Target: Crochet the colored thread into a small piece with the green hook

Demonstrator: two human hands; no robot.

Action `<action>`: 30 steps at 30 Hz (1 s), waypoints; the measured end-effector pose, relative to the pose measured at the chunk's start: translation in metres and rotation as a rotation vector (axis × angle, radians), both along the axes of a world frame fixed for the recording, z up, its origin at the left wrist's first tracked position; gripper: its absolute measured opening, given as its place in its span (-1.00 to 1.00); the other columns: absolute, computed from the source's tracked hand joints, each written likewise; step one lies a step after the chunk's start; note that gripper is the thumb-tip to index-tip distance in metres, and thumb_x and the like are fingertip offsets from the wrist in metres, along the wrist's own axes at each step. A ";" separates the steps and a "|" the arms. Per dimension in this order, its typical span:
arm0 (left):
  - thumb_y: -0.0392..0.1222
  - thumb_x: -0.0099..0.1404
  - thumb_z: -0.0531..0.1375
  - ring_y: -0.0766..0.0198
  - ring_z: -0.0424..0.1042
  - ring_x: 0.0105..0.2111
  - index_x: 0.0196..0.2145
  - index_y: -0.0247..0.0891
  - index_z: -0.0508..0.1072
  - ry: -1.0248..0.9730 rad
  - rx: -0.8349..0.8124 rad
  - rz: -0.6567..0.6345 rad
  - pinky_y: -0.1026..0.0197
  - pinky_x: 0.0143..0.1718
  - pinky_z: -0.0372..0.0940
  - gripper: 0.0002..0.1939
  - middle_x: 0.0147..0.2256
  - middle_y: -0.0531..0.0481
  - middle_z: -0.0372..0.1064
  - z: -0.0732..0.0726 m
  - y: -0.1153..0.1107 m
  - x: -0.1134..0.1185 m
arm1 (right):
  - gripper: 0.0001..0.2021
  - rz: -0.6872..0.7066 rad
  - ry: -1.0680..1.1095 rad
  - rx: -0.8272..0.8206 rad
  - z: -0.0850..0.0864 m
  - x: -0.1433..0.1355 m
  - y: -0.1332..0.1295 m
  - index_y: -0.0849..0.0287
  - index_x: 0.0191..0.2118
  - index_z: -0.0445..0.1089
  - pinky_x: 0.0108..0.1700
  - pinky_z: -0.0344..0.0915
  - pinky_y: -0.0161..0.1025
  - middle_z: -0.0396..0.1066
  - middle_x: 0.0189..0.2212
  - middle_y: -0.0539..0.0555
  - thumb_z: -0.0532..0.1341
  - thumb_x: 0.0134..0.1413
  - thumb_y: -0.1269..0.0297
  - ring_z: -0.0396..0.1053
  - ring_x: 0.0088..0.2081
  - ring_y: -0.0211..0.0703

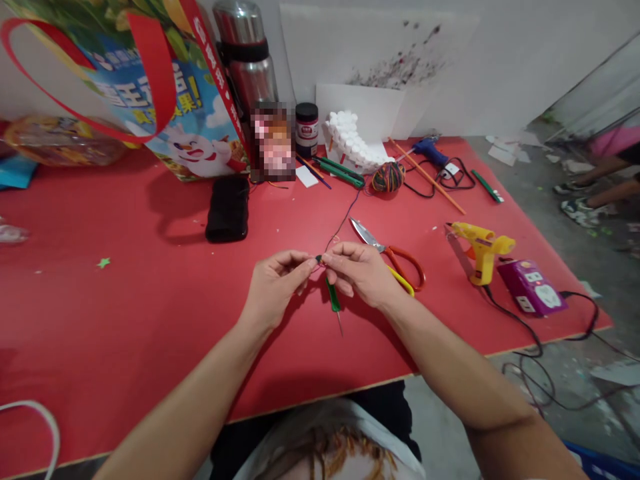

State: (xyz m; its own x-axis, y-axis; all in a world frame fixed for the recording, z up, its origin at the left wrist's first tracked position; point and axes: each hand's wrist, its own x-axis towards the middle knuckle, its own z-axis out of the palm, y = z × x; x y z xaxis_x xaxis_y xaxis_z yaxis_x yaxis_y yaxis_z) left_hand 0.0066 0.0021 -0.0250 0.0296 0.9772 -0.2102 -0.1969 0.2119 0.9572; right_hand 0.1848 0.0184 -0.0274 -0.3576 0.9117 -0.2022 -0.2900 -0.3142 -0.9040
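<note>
Okay, your left hand [280,283] and right hand [359,270] pinch closed on a tiny dark piece [319,259] over the tabletop [125,320]; thread [344,219] runs toward the yarn ball [388,178]; piece is probably light, soft, easily dropped; best held by its edges.

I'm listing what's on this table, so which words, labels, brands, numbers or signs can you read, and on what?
Bag: "王" and "果!"; its other characters are blurred or partly covered by the red handle.
Jar: label too small to read.
Purple box: markings too blurred to read.
Yellow glue gun: label too small to read.
No number is legible.
</note>
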 end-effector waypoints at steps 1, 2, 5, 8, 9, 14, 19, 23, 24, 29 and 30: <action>-0.15 0.16 0.43 0.44 0.22 -0.65 -0.38 -0.28 0.58 0.010 -0.009 -0.001 0.36 -0.61 0.12 -0.83 -0.64 0.10 0.34 0.001 0.000 0.000 | -0.72 0.002 0.006 -0.002 0.000 0.000 0.000 0.22 -0.35 0.45 -0.70 0.08 -0.46 0.52 -0.56 -0.05 0.42 0.14 0.10 0.20 -0.74 -0.47; -0.14 0.17 0.42 0.44 0.21 -0.66 -0.39 -0.29 0.56 0.016 -0.017 0.001 0.36 -0.61 0.11 -0.82 -0.65 0.11 0.33 0.001 0.001 0.001 | -0.72 0.004 0.012 -0.004 0.000 -0.001 0.000 0.22 -0.33 0.45 -0.69 0.10 -0.46 0.53 -0.55 -0.05 0.42 0.14 0.10 0.21 -0.73 -0.47; -0.14 0.17 0.41 0.45 0.19 -0.67 -0.40 -0.29 0.53 0.030 -0.024 0.009 0.36 -0.62 0.08 -0.81 -0.66 0.12 0.31 0.002 0.001 0.002 | -0.73 0.012 0.006 0.005 0.000 -0.002 -0.001 0.21 -0.28 0.45 -0.67 0.18 -0.46 0.54 -0.53 -0.05 0.43 0.11 0.11 0.24 -0.71 -0.45; -0.15 0.17 0.41 0.46 0.17 -0.68 -0.40 -0.29 0.52 0.048 -0.019 0.005 0.36 -0.63 0.06 -0.82 -0.66 0.13 0.31 0.002 0.001 0.003 | -0.74 0.005 -0.035 0.030 -0.001 -0.003 -0.002 0.18 -0.26 0.42 -0.67 0.21 -0.45 0.54 -0.54 -0.07 0.44 0.08 0.15 0.25 -0.70 -0.43; -0.15 0.17 0.40 0.46 0.17 -0.68 -0.40 -0.29 0.52 0.043 -0.020 0.000 0.36 -0.63 0.06 -0.82 -0.65 0.13 0.31 0.002 0.001 0.003 | -0.76 -0.001 -0.044 0.036 -0.001 -0.004 -0.002 0.18 -0.27 0.41 -0.67 0.20 -0.46 0.53 -0.54 -0.07 0.43 0.08 0.17 0.24 -0.70 -0.43; -0.17 0.13 0.44 0.44 0.26 -0.63 -0.40 -0.30 0.52 -0.134 -0.101 -0.070 0.38 -0.60 0.15 -0.80 -0.60 0.09 0.36 0.004 0.002 0.002 | -0.84 -0.004 0.000 0.023 0.001 -0.004 -0.003 0.19 -0.29 0.41 -0.70 0.13 -0.48 0.49 -0.59 -0.11 0.37 0.08 0.27 0.21 -0.74 -0.45; -0.12 0.20 0.41 0.43 0.32 -0.58 -0.42 -0.31 0.51 -0.240 -0.132 -0.155 0.38 -0.58 0.23 -0.78 -0.53 0.06 0.38 0.004 0.003 0.001 | -0.82 0.011 0.061 -0.045 0.003 -0.002 0.000 0.20 -0.31 0.41 -0.72 0.06 -0.47 0.47 -0.62 -0.11 0.38 0.05 0.25 0.18 -0.76 -0.46; -0.10 0.29 0.34 0.43 0.33 -0.58 -0.42 -0.30 0.50 -0.200 -0.068 -0.168 0.38 -0.58 0.25 -0.77 -0.51 0.07 0.36 0.003 0.001 0.000 | -0.81 0.007 0.069 -0.057 0.004 -0.002 0.000 0.21 -0.31 0.41 -0.73 0.04 -0.47 0.47 -0.62 -0.10 0.40 0.05 0.24 0.18 -0.76 -0.46; -0.10 0.30 0.34 0.43 0.33 -0.58 -0.40 -0.30 0.50 -0.177 -0.052 -0.162 0.38 -0.58 0.26 -0.78 -0.51 0.07 0.36 0.003 0.001 0.000 | -0.81 0.008 0.069 -0.058 0.004 -0.002 0.000 0.21 -0.31 0.41 -0.72 0.04 -0.47 0.47 -0.62 -0.10 0.40 0.05 0.24 0.18 -0.76 -0.46; -0.15 0.23 0.39 0.41 0.33 -0.60 -0.29 -0.28 0.51 -0.039 -0.003 -0.090 0.36 -0.60 0.26 -0.82 -0.52 0.09 0.40 0.002 0.000 0.000 | -0.80 0.007 0.060 -0.040 0.002 -0.003 -0.001 0.20 -0.32 0.41 -0.71 0.08 -0.48 0.48 -0.61 -0.09 0.40 0.07 0.23 0.19 -0.75 -0.45; -0.16 0.24 0.38 0.41 0.32 -0.60 -0.31 -0.28 0.50 -0.006 0.002 -0.088 0.36 -0.60 0.25 -0.83 -0.54 0.09 0.39 0.002 0.000 0.001 | -0.80 0.002 0.053 -0.033 0.001 -0.003 -0.001 0.20 -0.32 0.40 -0.71 0.09 -0.48 0.48 -0.61 -0.09 0.40 0.07 0.23 0.20 -0.75 -0.45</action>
State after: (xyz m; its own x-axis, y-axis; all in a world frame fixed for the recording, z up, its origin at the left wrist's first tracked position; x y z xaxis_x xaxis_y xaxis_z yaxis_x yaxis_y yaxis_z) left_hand 0.0072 0.0021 -0.0232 0.1167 0.9713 -0.2074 -0.1832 0.2263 0.9567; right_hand 0.1817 0.0178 -0.0260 -0.3705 0.9042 -0.2125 -0.3368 -0.3440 -0.8765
